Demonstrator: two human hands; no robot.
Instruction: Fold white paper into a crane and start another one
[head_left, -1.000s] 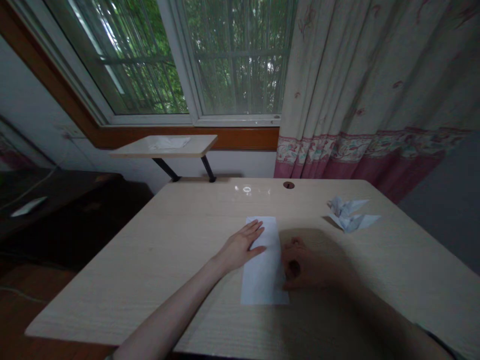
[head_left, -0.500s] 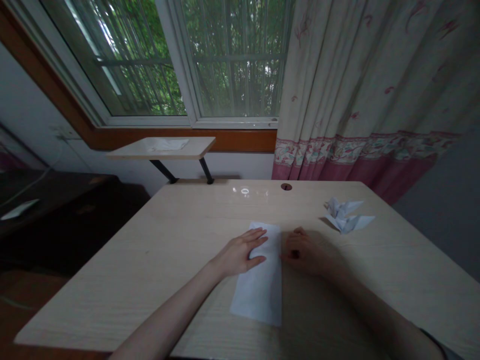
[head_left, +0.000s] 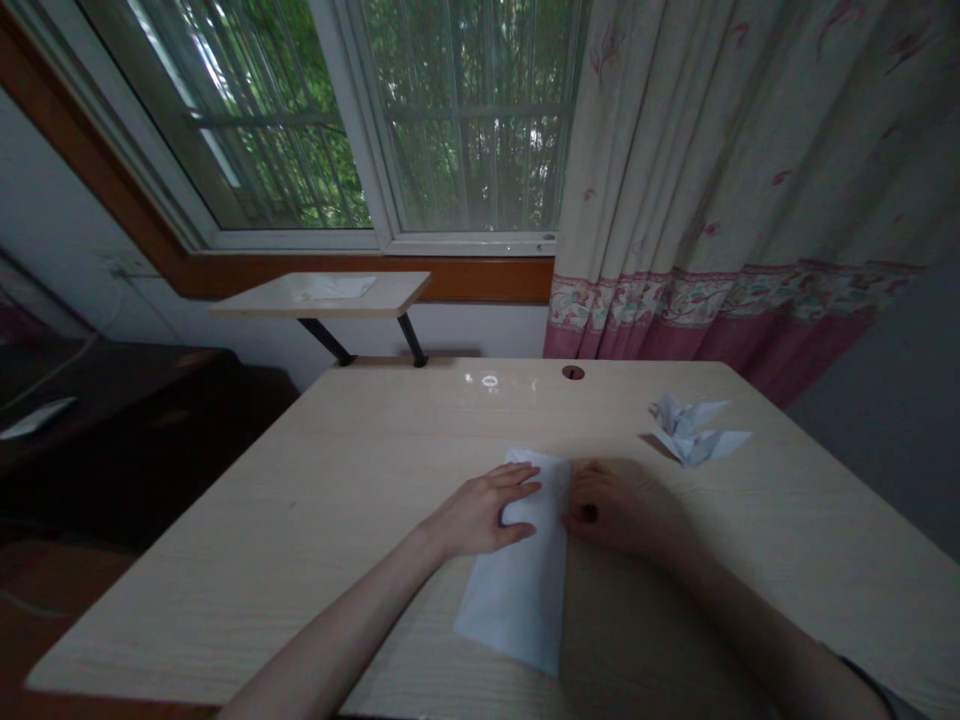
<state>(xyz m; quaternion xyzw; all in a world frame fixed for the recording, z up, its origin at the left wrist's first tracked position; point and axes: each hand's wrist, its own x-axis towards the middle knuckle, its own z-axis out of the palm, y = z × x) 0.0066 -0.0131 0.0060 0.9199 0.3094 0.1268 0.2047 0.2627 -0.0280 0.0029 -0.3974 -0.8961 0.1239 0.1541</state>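
- Swung round since the earlier frame, our white paper strip (head_left: 525, 600) now tilts with its lower end toward the lower left, and it lies at lower centre on the pale wood desk (head_left: 300, 560).
- Our left hand (head_left: 480, 510) lies flat on the strip's upper part, fingers spread – nothing pinched.
- Our right hand (head_left: 619, 510) rests curled on the desk, fingertips at the strip's right edge; we cannot tell whether it grips the paper.
- Folded paper cranes (head_left: 694, 435) sit at the desk's right side, well apart from both hands.
- Upper left, a small wall shelf (head_left: 397, 290) carries a white sheet (head_left: 334, 288).
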